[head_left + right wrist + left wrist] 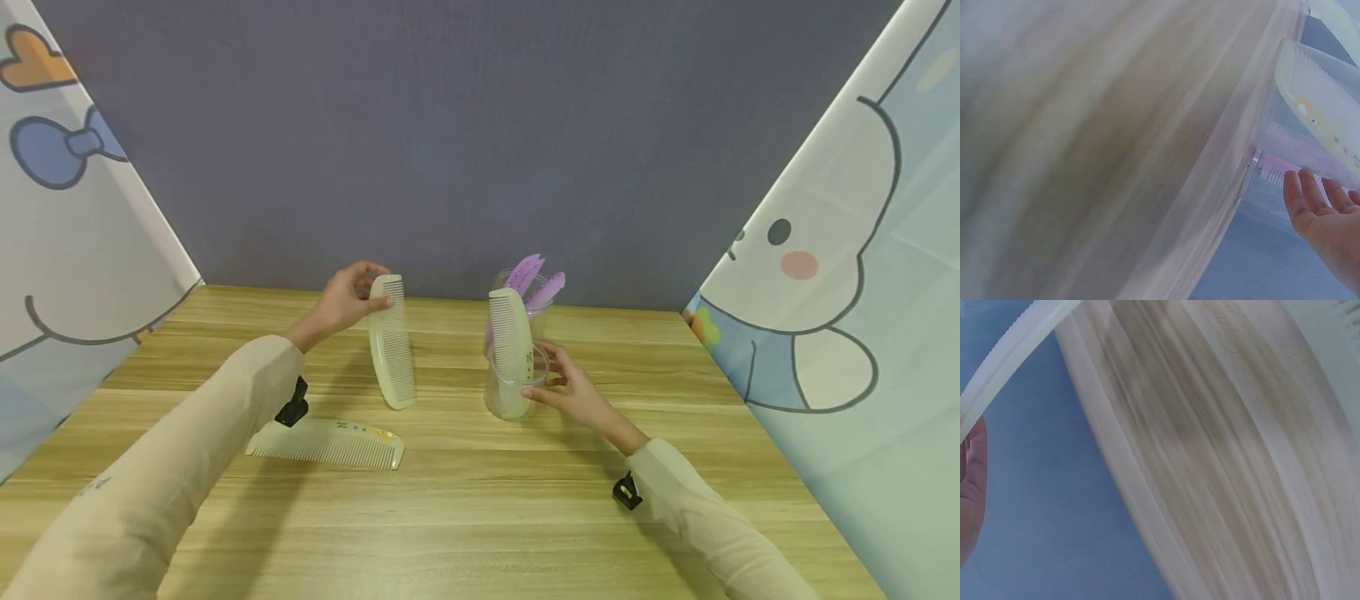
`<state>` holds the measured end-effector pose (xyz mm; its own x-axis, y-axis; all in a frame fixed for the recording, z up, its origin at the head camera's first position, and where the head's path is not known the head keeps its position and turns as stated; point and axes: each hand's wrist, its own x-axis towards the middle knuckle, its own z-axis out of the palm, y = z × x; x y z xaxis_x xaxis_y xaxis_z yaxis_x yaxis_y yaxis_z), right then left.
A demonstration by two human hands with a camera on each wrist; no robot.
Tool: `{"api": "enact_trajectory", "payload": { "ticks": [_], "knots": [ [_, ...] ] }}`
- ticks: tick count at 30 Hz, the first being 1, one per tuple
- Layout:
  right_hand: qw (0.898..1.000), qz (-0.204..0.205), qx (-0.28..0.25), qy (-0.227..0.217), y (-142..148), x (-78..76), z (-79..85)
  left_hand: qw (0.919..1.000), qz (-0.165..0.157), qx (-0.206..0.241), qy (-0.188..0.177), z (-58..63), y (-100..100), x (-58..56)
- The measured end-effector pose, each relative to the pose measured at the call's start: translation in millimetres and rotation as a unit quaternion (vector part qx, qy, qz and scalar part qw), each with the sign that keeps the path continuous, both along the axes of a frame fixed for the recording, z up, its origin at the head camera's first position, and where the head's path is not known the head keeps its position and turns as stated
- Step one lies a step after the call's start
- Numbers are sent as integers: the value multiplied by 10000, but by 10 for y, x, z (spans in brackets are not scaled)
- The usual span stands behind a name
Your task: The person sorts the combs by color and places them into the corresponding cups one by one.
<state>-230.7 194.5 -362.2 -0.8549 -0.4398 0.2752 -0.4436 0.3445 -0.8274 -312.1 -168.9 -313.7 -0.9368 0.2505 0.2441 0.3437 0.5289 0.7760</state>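
My left hand (341, 300) pinches a pale green comb (393, 350) near its top end, thumb in front. The comb stands nearly upright at the table's left middle; its curved edge (1007, 369) crosses the left wrist view's corner. To the right, my right hand (573, 392) holds a clear cup (495, 402) from its right side, thumb and fingers around the wall. Inside that cup leans another pale green comb (510, 329), its upper part above the rim. In the right wrist view, small printed decorations show on this comb (1319, 109) through the cup.
Behind the held cup stands a second clear cup (542, 321) with purple combs (546, 292). A third pale green comb (330, 443) lies flat on the wooden table (480, 517) below my left forearm. A dark panel (480, 150) rises behind the table.
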Motion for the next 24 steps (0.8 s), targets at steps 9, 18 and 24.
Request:
{"api": "enact_trajectory", "payload": {
  "ticks": [9,18,24],
  "knots": [
    [10000,-5,15,-10,3,0,2,9996,101,87,245,120,63,7],
    [9999,-1,-18,99,29,-60,-72,9979,193,253,567,220,202,63],
    [9998,-50,-40,190,87,-177,-241,9957,150,430,805,290,299,81]
  ]
}}
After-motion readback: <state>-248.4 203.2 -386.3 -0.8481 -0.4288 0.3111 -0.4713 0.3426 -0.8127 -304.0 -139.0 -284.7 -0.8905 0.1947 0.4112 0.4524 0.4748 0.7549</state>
